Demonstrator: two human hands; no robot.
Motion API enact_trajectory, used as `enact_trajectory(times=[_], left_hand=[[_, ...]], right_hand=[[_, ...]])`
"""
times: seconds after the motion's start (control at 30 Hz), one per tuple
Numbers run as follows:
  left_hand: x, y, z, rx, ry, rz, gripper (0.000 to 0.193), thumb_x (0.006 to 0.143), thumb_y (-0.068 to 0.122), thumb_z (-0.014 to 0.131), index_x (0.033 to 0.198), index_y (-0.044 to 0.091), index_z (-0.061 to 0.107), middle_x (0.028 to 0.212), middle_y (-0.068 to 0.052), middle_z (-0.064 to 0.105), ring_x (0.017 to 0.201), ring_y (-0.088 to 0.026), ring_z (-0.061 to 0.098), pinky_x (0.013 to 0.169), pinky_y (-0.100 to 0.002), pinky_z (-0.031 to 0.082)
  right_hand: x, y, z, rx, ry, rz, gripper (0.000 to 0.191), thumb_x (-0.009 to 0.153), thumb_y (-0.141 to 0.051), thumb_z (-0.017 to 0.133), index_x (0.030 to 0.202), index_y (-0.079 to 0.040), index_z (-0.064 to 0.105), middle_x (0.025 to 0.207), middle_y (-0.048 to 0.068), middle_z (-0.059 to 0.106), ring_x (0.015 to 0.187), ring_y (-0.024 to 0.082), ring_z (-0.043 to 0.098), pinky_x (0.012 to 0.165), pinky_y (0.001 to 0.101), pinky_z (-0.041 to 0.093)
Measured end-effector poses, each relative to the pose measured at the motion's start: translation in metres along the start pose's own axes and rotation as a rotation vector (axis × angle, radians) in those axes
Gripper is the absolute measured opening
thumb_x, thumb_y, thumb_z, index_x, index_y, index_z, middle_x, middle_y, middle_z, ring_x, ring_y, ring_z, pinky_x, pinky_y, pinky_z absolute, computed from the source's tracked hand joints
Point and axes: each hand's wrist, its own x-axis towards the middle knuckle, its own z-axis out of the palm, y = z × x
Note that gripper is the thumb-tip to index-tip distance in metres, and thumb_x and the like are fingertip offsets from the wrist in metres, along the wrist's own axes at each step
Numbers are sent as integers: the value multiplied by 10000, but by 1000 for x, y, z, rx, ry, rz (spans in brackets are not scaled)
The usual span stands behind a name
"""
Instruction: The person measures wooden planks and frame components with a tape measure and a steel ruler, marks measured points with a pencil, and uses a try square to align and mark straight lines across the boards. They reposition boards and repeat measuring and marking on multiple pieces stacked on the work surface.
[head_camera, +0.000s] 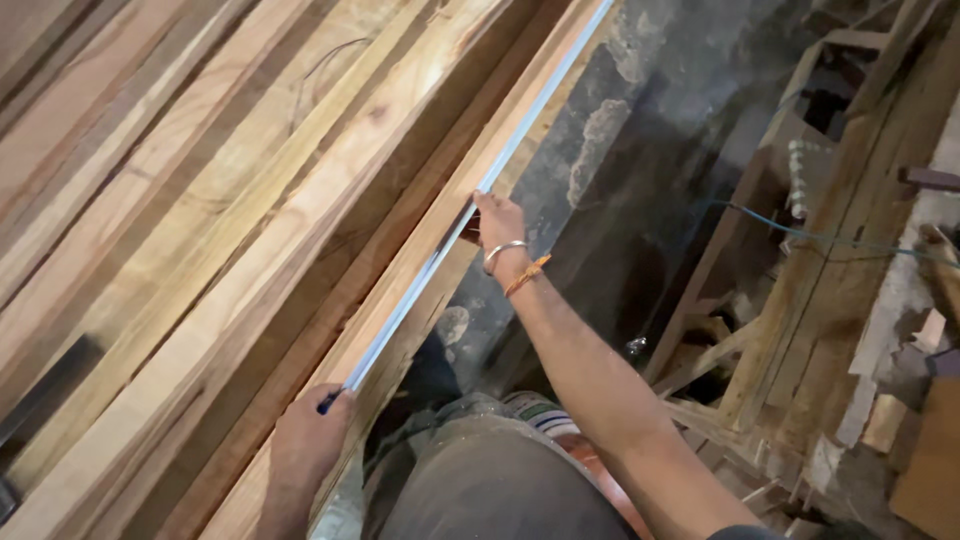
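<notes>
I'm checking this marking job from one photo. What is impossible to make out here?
Head view only:
- Straightedge: far end cut off by the top edge.
- Pen tip in the left hand: covered by the fingers.
- Any drawn line on the plank: too faint to see.
- Right hand fingertips: hidden behind the straightedge.
</notes>
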Motion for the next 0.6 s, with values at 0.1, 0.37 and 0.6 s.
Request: enact_trajectory(times=[0.1, 0.37, 0.6], left_hand=[[30, 58, 16, 19, 39, 28, 394, 893, 436, 642, 1168, 184, 771, 1049, -171, 774, 1026, -360, 732, 913, -465, 553], [132, 241, 43, 37, 56, 141, 389, 874, 434, 636, 1142, 188, 777, 1081, -178, 757, 1056, -386, 706, 922, -478, 547], [169, 321, 78, 44, -8, 101, 369, 851, 417, 662, 1095, 171, 789, 1021, -165, 769, 992, -360, 732, 881, -463, 558]], right_hand=[[35, -12, -10, 1, 16, -5, 222, 983, -245, 625, 943, -37, 693, 815, 75, 725, 679, 202, 722, 615, 376, 628], [188, -103, -38, -61, 122, -140, 250, 962, -201, 673, 876, 32, 695, 770, 81, 714, 615, 184, 708, 566, 365, 614], [307, -197, -87, -226, 186, -327, 258, 957, -247, 644, 897, -8, 723, 750, 5, 718, 660, 102, 663, 580, 287, 553]])
